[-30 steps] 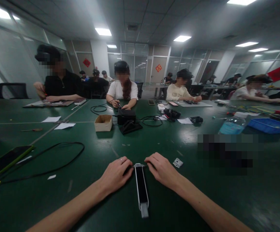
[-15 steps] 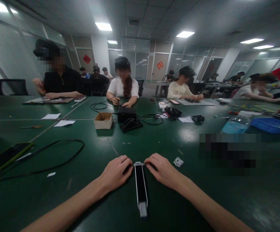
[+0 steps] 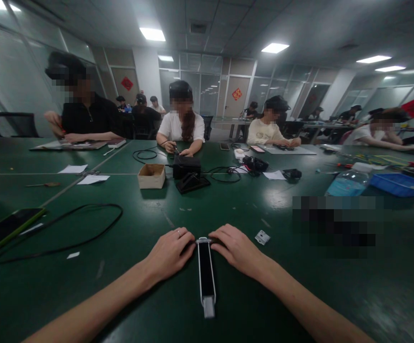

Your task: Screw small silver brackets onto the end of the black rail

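Observation:
A long, narrow device [image 3: 206, 271] with a black face and a white frame lies on the green table, pointing toward me. Its near end carries a pale grey, block-like tip [image 3: 209, 307]. My left hand [image 3: 173, 252] is closed at the left side of the far end, thumb and fingers pinched there. From the other side, my right hand [image 3: 237, 250] pinches the same far end. Small dark parts show between my fingertips, but their shape is hidden. To the right of my right hand lies a small silvery-white piece [image 3: 263, 237].
A cardboard box [image 3: 151, 177] and a black box [image 3: 186, 166] stand ahead. A black cable [image 3: 117, 224] and a green-edged phone [image 3: 12, 226] lie left. At right are a bottle [image 3: 348, 183] and a blue tray [image 3: 402, 185]. Several people sit across the table.
The view has shifted slightly. My right fingers sit slightly closer to the device's far end. Both hands otherwise keep nearly the same pose at the far end.

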`<state>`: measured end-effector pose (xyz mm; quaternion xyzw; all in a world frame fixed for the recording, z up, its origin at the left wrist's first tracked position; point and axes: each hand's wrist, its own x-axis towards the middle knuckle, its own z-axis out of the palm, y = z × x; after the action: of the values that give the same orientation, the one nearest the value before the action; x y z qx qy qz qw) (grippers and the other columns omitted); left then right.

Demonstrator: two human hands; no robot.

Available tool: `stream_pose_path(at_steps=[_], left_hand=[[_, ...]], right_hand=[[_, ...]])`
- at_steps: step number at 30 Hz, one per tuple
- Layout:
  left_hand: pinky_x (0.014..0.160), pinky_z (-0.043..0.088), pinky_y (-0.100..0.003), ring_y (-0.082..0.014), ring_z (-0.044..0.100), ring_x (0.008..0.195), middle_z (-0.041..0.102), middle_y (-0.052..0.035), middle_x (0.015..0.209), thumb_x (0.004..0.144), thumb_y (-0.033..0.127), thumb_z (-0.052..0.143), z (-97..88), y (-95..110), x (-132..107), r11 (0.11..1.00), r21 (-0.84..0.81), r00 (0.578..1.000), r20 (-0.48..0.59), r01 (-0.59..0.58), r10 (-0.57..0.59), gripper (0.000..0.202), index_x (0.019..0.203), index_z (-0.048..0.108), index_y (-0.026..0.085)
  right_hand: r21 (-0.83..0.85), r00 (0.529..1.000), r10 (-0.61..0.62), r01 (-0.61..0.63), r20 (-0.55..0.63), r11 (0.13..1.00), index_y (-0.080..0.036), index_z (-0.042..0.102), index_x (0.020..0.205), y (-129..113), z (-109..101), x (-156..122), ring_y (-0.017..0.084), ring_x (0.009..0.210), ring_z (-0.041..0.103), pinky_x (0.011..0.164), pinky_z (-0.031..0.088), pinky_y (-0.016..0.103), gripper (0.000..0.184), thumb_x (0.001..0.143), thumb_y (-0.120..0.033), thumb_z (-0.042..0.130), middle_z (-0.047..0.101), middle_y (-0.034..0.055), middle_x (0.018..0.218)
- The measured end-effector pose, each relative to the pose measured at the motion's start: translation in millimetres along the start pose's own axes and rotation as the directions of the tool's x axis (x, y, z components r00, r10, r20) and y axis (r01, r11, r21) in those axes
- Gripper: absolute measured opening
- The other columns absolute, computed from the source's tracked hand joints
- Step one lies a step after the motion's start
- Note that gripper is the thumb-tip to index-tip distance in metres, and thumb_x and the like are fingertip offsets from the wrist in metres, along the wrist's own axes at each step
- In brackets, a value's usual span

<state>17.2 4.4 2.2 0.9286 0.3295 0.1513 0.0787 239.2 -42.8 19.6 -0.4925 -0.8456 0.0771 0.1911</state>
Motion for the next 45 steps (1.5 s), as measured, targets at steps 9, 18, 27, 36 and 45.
stream_pose_path(at_steps=[9,18,27,36,45], left_hand=[[0.068,0.048,-0.029,-0.0173,0.057,0.078,0.059,-0.0055,0.091,0.093,0.022,0.038,-3.4,0,1,1.0,-0.019,1.0,0.001,-0.008,0.008,0.02,0.096,0.057,0.017],[0.072,0.048,-0.031,-0.0179,0.057,0.079,0.059,-0.0066,0.091,0.092,0.021,0.035,0.8,-2,0,1.0,-0.009,1.0,-0.009,-0.026,0.025,0.023,0.096,0.057,0.016],[0.072,0.048,-0.03,-0.0172,0.057,0.079,0.058,-0.006,0.092,0.093,0.021,0.036,0.2,-2,-1,1.0,-0.009,1.0,-0.022,-0.021,0.021,0.022,0.096,0.057,0.016],[0.07,0.048,-0.028,-0.0164,0.057,0.078,0.059,-0.0057,0.093,0.093,0.021,0.037,-1.2,-1,-2,1.0,-0.025,1.0,-0.014,-0.011,0.01,0.022,0.098,0.057,0.017],[0.072,0.048,-0.03,-0.0178,0.057,0.078,0.058,-0.006,0.089,0.092,0.021,0.035,1.8,-2,-1,0.999,-0.001,0.998,-0.049,-0.042,0.041,0.022,0.095,0.056,0.017]], right_hand=[[-0.281,0.991,0.131,-0.134,-0.032,0.95,-0.015,0.066,0.1,43,-44,-12,0.019,0.088,0.054,0.078,0.044,0.035,0.021,0.092,-0.02,0.047,0.063,0.0084,0.097],[-0.267,0.944,0.27,-0.215,0.191,0.939,-0.018,0.064,0.11,43,-32,-10,0.021,0.095,0.052,0.081,0.042,0.035,0.027,0.089,-0.013,0.047,0.06,0.0092,0.105],[-0.261,0.95,0.275,-0.231,0.15,0.937,-0.016,0.064,0.103,47,-25,-9,0.022,0.093,0.054,0.079,0.042,0.035,0.024,0.093,-0.021,0.043,0.062,0.0094,0.102],[-0.048,0.973,0.226,-0.228,-0.041,0.973,-0.013,0.061,0.094,28,-20,-7,0.017,0.081,0.057,0.072,0.048,0.031,0.017,0.091,-0.016,0.044,0.061,0.0084,0.093],[0.076,0.997,0.037,-0.032,-0.068,0.997,-0.015,0.061,0.09,2,1,-1,0.015,0.076,0.056,0.068,0.047,0.028,0.012,0.087,-0.015,0.05,0.062,0.0053,0.084]])
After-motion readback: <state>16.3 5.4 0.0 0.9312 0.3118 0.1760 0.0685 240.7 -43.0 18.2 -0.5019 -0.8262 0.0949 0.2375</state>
